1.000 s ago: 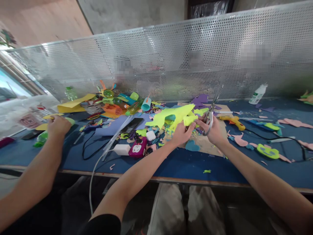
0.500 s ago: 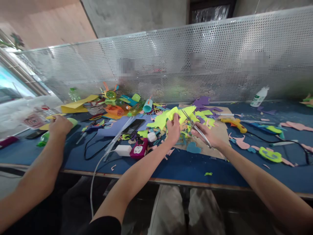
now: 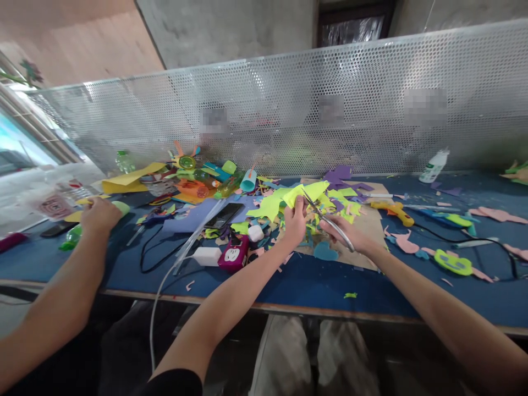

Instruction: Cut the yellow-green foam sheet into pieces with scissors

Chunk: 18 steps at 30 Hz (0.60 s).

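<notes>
The near edge of the blue table [image 3: 313, 286] runs across the lower part of the view, its wooden lip just above the person's lap, and the strip of blue just inside that edge is the barest stretch, holding only a small green scrap [image 3: 350, 295] and a few pink bits; past it, the left hand [image 3: 295, 221] is closed, pinching a yellow-green foam sheet [image 3: 289, 196] by its near edge and lifting it slightly off the litter of offcuts; the right hand [image 3: 345, 234] is wrapped around the handles of a pair of scissors [image 3: 325, 218], whose blades point up and left and meet the sheet just beside the left thumb; whether the blades are parted cannot be told; under both hands lies a brown cardboard mat [image 3: 371, 220] with a blue heart-shaped cutout [image 3: 325, 251] on its near edge; left of the hands sit a magenta gadget [image 3: 234, 254], a white charger [image 3: 206, 255] with its cable trailing over the table edge, and a black phone [image 3: 225, 215]; far left, another person's hand [image 3: 100, 213] rests on the table among yellow paper; to the right lie a yellow glue gun [image 3: 394, 210], pink and green foam shapes and a black cord; farther back a white bottle [image 3: 433, 165] stands against the perforated metal screen [image 3: 371, 99] that closes off the far edge, with a concrete wall beyond it.
</notes>
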Tool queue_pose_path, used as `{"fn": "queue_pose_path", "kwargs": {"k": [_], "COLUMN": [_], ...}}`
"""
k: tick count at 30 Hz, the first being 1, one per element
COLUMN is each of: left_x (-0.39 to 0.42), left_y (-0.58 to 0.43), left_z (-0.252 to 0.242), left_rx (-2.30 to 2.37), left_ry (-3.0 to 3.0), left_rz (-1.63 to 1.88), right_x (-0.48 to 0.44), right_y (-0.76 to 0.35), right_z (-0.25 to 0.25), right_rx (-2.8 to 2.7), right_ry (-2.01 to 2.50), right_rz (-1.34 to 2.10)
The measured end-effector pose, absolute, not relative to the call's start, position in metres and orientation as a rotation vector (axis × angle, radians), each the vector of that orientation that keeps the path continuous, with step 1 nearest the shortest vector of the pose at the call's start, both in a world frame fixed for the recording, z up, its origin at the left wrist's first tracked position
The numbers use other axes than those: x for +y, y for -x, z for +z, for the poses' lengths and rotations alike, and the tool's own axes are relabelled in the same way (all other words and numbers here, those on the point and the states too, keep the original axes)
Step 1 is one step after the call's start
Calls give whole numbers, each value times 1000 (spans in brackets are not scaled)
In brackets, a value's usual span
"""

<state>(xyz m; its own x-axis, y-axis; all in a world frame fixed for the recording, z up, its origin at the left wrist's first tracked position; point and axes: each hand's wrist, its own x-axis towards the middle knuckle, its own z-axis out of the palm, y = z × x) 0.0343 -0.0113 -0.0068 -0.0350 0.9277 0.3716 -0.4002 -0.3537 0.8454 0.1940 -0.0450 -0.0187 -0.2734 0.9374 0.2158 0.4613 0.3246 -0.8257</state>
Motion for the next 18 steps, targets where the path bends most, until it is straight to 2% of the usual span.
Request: {"fn": "queue_pose_path", "kwargs": {"k": [4,18], "left_x": [-16,-20], "left_y": [-36,-39], "left_z": [-2,-13], "left_rx": [636,722], "left_ry": [-1080,-1333], "left_rz": [1568,1399], "right_x": [-48,-44], "right_y": [-193,-195], "right_z": [-17,-29], "right_rx": [-1847,-1811], "right_ry": [1214,1214], "right_rz": [886,833]}}
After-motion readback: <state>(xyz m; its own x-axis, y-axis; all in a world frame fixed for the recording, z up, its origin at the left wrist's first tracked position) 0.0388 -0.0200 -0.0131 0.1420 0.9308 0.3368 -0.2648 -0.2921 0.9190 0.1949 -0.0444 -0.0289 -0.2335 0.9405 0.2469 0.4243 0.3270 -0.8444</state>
